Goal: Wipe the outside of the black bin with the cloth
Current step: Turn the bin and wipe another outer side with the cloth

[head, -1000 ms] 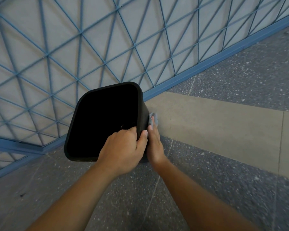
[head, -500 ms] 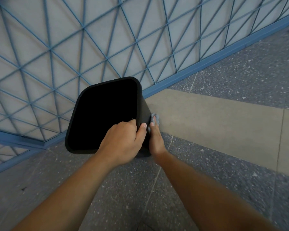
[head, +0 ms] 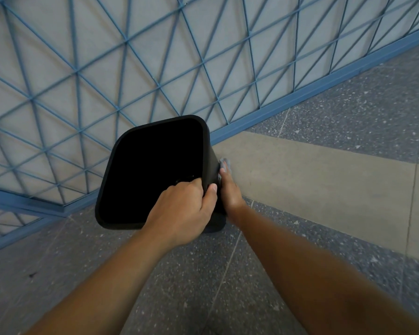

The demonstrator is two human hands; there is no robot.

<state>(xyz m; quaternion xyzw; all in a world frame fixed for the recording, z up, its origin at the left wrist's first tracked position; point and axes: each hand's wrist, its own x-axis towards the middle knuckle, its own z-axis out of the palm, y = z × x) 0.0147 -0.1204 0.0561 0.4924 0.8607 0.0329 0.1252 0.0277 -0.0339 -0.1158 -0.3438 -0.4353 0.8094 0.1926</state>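
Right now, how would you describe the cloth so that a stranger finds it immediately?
Find the black bin by the blue lattice fence. On its right outer wall, the right hand presses a small grey cloth. It is the only pale, soft thing there, peeking past the fingertips.

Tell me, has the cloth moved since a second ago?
Yes: the cloth slid slightly forward along the bin, toward the blue rail.
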